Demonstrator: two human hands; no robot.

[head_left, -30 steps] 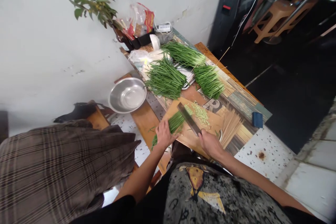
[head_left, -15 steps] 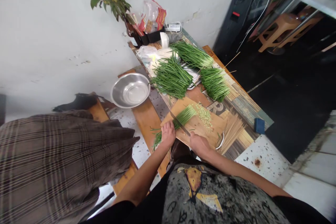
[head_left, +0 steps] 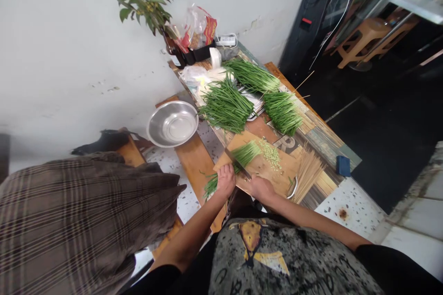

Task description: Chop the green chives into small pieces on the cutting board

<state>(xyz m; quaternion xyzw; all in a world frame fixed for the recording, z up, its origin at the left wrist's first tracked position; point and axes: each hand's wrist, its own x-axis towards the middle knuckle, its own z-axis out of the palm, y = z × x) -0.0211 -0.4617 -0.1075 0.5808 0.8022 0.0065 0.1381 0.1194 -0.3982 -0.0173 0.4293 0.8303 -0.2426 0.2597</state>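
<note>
A wooden cutting board (head_left: pixel 256 178) lies at the near side of the table, with a bunch of garlic chives (head_left: pixel 247 152) across it. My left hand (head_left: pixel 226 179) is closed around the bunch at the board's left edge, and the leafy ends stick out beyond it. In my right hand (head_left: pixel 262 189) is the handle of a knife (head_left: pixel 238 164). Its blade crosses the bunch just beside my left fingers, pale stems on its far side. Small chopped pieces (head_left: pixel 271 155) are scattered on the board to the right of the stems.
Several more chive bunches (head_left: pixel 228 106) lie farther back on the table. Thin wooden skewers (head_left: pixel 308 173) and a blue box (head_left: pixel 343 166) are at the right. A metal basin (head_left: pixel 173 124) stands on the bench at left, near a plaid-covered object (head_left: pixel 79 212). A bottle with a plant (head_left: pixel 175 53) stands behind.
The camera view has shifted slightly. The knife blade now sits more plainly between the pale stems and the leafy part under my left hand. Both hands keep their grip.
</note>
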